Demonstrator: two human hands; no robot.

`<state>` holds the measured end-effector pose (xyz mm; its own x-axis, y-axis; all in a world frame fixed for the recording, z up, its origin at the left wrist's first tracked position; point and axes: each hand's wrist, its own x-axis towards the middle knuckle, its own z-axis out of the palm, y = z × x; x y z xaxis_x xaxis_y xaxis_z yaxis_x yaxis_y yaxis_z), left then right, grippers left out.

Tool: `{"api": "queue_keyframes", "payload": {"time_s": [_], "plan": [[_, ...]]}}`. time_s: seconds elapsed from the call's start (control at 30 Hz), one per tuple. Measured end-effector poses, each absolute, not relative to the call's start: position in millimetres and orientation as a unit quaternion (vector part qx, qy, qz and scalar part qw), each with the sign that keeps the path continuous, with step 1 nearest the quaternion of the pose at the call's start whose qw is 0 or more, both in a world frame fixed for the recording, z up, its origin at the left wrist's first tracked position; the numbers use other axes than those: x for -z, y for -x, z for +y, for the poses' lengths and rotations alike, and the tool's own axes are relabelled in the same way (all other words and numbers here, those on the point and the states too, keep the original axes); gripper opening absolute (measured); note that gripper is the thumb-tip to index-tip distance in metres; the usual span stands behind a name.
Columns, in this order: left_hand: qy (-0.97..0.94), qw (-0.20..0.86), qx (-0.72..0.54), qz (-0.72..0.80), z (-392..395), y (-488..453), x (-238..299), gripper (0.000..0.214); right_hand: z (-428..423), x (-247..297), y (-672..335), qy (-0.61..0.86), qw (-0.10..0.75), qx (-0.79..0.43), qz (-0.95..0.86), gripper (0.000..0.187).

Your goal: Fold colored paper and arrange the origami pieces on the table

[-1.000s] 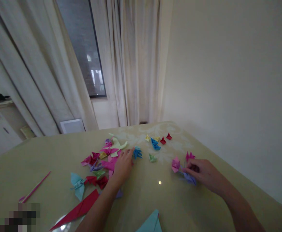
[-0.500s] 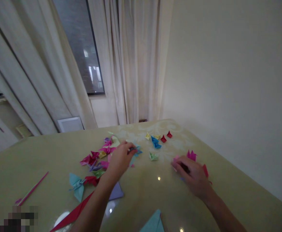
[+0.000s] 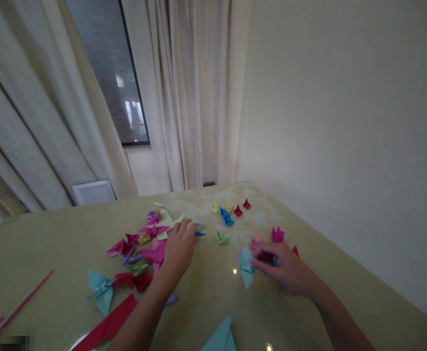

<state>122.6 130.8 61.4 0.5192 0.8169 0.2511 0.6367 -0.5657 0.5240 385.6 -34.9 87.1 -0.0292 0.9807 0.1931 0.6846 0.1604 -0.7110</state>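
Note:
My right hand pinches a light-blue origami piece just off the fingertips, over the right part of the table. A pink origami piece and a magenta origami flower lie just beyond that hand. My left hand hovers at the right side of a mixed origami pile, its fingers apart and curved downward. Blue folded paper shows by its fingertips, partly hidden. Pale-green and magenta paper pieces lie to the left of that hand.
Small yellow, blue and red folded pieces lie at the table's far side, with a green one nearer. A light-blue folded sheet sits at the front edge. A thin pink stick lies at left. The wall borders the table's right side.
My right hand now holds the light-blue origami piece out to its left, where it was not visible before. My left hand's fingers have spread from a pinch. The view has shifted slightly right.

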Motion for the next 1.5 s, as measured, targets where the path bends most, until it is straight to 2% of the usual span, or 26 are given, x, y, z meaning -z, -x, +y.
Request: {"api": "queue_keyframes", "payload": {"time_s": [0.17,0.3,0.37,0.43,0.57,0.67,0.77,0.83,0.93,1.03,1.17,1.4,1.5], "plan": [[-0.837,0.162,-0.201,0.482,151.0,-106.4,-36.4,0.038,-37.0,-80.6,-392.6,0.641,0.252,-0.176,-0.703,0.02],[-0.831,0.188,-0.198,0.485,155.7,-103.7,-40.7,0.032,-36.1,-81.1,-396.5,0.676,0.196,-0.124,-0.7,0.035],[-0.831,0.217,-0.207,0.468,156.0,-103.3,-52.7,0.027,-34.4,-83.3,-396.1,0.679,0.217,-0.097,-0.694,0.045],[-0.833,0.258,-0.218,0.437,152.0,-105.2,-67.0,0.022,-32.1,-84.4,-390.2,0.674,0.272,-0.078,-0.682,0.049],[-0.84,0.355,-0.227,0.342,127.7,-120.7,-85.0,0.02,-29.4,-81.1,-359.5,0.635,0.375,-0.1,-0.668,0.031],[-0.84,0.419,-0.211,0.271,104.2,-138.2,-83.2,0.021,-30.0,-76.4,-335.4,0.609,0.375,-0.101,-0.692,0.039],[-0.825,0.478,-0.194,0.232,89.6,-151.7,-74.3,0.02,-29.8,-72.6,-326.3,0.603,0.359,-0.088,-0.708,0.014],[-0.817,0.496,-0.186,0.228,87.5,-156.4,-68.1,0.02,-28.9,-72.2,-328.8,0.607,0.349,-0.088,-0.708,0.009],[-0.823,0.478,-0.187,0.243,93.3,-158.2,-59.8,0.026,-27.3,-75.1,-338.6,0.618,0.336,-0.104,-0.703,0.009],[-0.83,0.409,-0.231,0.3,103.2,-155.9,-50.8,0.038,-26.6,-78.7,-348.7,0.613,0.318,-0.158,-0.706,0.008],[-0.843,0.302,-0.268,0.354,111.3,-152.5,-36.2,0.025,-27.5,-79.3,-355.4,0.619,0.274,-0.186,-0.712,0.007],[-0.888,0.184,-0.21,0.366,118.5,-181.3,-23.0,0.049,-32.8,-75.3,-348.0,0.658,0.16,-0.209,-0.706,0.012],[-0.901,0.153,-0.167,0.37,128.5,-201.2,-22.4,0.04,-34.4,-75.4,-344.7,0.654,0.152,-0.201,-0.713,0.024]]}}
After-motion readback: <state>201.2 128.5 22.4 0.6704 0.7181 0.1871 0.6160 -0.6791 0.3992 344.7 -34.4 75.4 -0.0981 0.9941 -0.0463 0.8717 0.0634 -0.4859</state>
